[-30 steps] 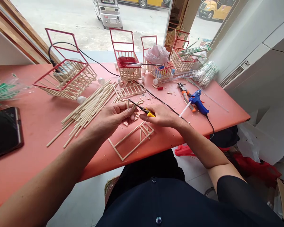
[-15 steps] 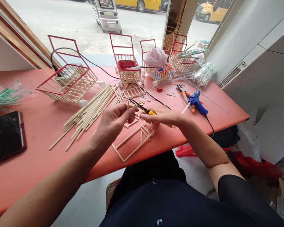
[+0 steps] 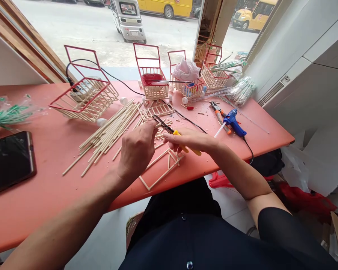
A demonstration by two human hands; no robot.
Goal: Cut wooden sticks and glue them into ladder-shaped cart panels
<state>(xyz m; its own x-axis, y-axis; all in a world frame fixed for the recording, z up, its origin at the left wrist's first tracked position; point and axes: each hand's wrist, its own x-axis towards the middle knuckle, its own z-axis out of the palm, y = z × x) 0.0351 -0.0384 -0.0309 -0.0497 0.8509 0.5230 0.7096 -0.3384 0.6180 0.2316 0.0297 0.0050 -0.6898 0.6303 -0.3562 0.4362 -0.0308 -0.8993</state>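
Note:
My left hand is closed, its back turned up and its fingertips at the jaws of the pliers. What it pinches is mostly hidden; a moment ago short wooden stick pieces showed there. The yellow-handled pliers lie in my right hand, jaws pointing left, handles spread. Beneath both hands, a flat rectangular stick frame with small cross pieces rests on the pink table. Left of the pliers lies a pile of long wooden sticks. A ladder-like stick panel lies just beyond, among cut bits.
Small stick carts with red rims, such as the left one, line the back. On the right are a blue glue gun with its cord and orange-grey pliers. A phone and green-white plastic packaging lie left.
My left hand has rolled over so its back faces up, hiding the stick pieces. The pliers have tilted, their handles now showing wider apart. The view has shifted slightly.

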